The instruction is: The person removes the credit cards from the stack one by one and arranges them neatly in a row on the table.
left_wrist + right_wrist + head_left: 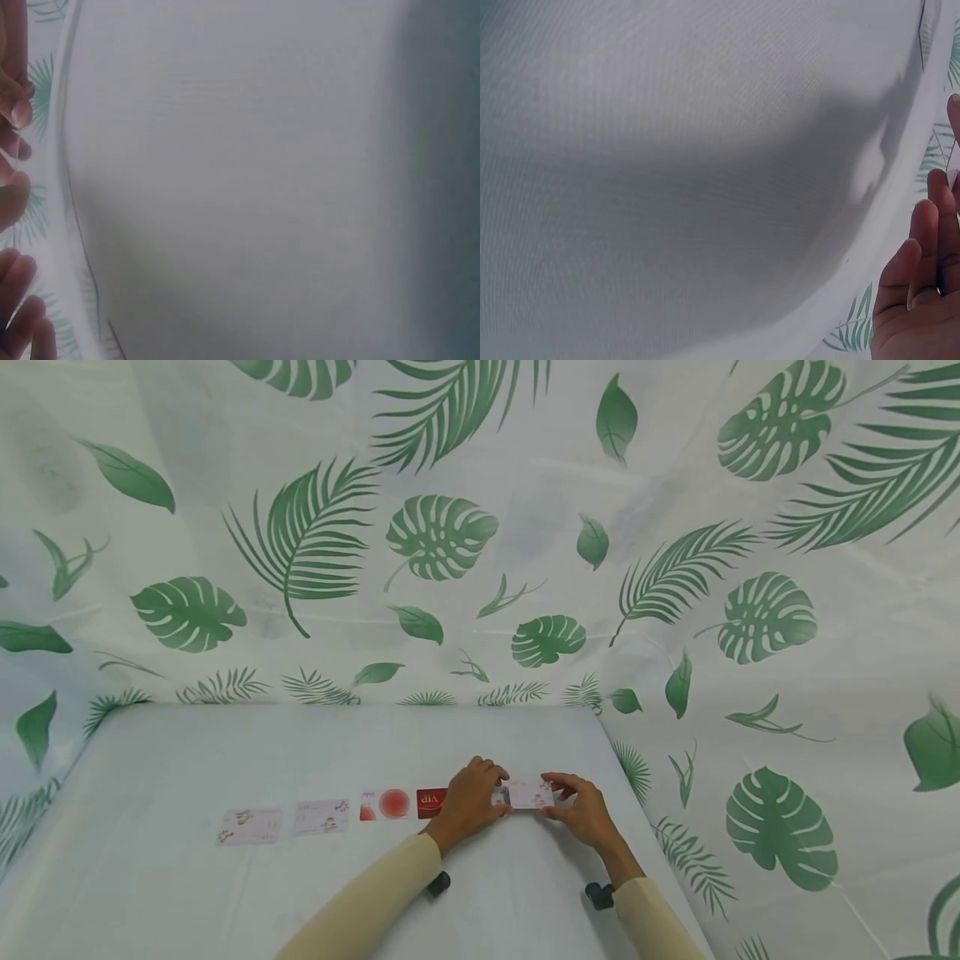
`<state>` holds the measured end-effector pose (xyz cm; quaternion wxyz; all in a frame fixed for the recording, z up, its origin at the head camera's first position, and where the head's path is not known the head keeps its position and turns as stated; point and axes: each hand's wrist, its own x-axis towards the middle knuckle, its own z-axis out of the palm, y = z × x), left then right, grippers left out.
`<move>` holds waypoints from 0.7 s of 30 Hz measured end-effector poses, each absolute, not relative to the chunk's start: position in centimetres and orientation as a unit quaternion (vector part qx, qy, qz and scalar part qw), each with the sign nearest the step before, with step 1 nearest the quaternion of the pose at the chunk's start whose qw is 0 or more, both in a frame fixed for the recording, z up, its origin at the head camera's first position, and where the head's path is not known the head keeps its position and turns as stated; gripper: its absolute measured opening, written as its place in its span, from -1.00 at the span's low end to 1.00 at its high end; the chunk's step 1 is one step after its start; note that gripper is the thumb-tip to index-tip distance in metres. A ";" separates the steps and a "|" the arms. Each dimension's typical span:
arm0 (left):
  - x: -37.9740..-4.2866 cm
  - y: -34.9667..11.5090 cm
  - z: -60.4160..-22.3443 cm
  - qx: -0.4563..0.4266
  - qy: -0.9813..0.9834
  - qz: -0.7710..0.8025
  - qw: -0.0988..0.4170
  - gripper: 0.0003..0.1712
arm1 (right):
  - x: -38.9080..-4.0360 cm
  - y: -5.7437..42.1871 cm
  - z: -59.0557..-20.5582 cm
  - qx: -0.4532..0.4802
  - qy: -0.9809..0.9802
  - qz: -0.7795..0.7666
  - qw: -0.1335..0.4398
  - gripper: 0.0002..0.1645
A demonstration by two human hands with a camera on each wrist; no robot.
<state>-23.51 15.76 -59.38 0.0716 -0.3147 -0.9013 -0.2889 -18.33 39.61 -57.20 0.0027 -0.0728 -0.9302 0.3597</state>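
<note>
In the head view a pale pink card (530, 793) with a faint floral print is held at its two side edges, over the right part of the white table. My left hand (470, 797) pinches its left edge between thumb and fingers. My right hand (585, 810) grips the opposite edge. Another card (500, 796) shows partly beside my left fingers, mostly hidden. In the right wrist view, the right hand's fingers (907, 281) appear at the lower right, with a sliver of card near them. Left of my left hand lies a dark red VIP card (431, 803), partly covered by that hand.
Further left along the row lie a white card with red circle (393, 804) and two pale pink cards, one nearer (322, 817) and one farther (250, 827). The white table (172, 752) meets leaf-printed sheeting (495, 468) behind and on the right.
</note>
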 end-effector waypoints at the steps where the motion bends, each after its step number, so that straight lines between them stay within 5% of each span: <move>1: -23.5 15.8 -59.5 -0.314 -0.902 -0.287 0.071 -0.43 | -18.3 39.6 -57.2 -0.073 -0.930 0.360 0.003 -0.25; 21: -23.6 16.5 -59.9 -0.312 -0.902 -0.282 0.096 -0.43 | -18.5 39.9 -57.4 -0.080 -0.931 0.355 0.005 -0.26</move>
